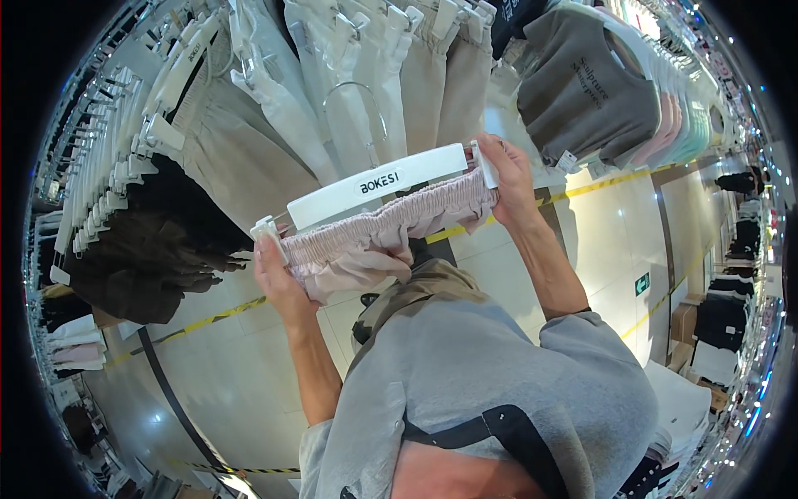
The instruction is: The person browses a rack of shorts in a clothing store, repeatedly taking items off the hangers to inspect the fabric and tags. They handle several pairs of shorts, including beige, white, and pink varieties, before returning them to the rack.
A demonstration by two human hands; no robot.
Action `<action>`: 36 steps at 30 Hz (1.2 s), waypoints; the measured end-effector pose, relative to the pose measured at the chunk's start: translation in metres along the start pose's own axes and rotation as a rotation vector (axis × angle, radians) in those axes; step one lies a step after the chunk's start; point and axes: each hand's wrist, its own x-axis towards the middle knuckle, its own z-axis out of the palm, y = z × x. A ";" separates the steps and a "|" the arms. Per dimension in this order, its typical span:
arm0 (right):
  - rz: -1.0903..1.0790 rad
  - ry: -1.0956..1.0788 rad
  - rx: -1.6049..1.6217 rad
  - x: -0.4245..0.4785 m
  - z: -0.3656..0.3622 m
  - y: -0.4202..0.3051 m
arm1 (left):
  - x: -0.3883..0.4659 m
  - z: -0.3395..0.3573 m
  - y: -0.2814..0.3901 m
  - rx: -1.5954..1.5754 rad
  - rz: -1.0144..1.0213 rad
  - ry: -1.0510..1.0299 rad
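Between my hands is a white plastic clip hanger (380,184) with a metal hook, bearing the maker's name BOKESI. Pale pink trousers or shorts with a gathered elastic waistband (386,215) hang from it, the waistband stretched between the two end clips. My left hand (274,271) grips the clip and waistband at the left end. At the right end, my right hand (508,178) holds the other white clip (484,165) and the waistband edge. The lower part of the garment is bunched and partly hidden by the waistband.
Beige trousers (230,137) and white garments (287,118) hang on racks in front. Dark trousers (143,243) hang at the left. A grey printed top (589,87) leads a row of tops at the right. Yellow and black tape (212,318) crosses the tiled floor.
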 end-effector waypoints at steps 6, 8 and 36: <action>0.191 -0.080 -0.125 0.010 -0.012 -0.015 | 0.006 -0.022 0.000 0.099 0.151 -0.116; 0.152 -0.133 -0.199 0.015 -0.015 -0.012 | 0.007 -0.023 0.001 0.132 0.166 -0.096; -0.232 -0.403 -1.099 -0.002 -0.002 -0.008 | -0.017 -0.027 0.050 0.346 0.291 -0.005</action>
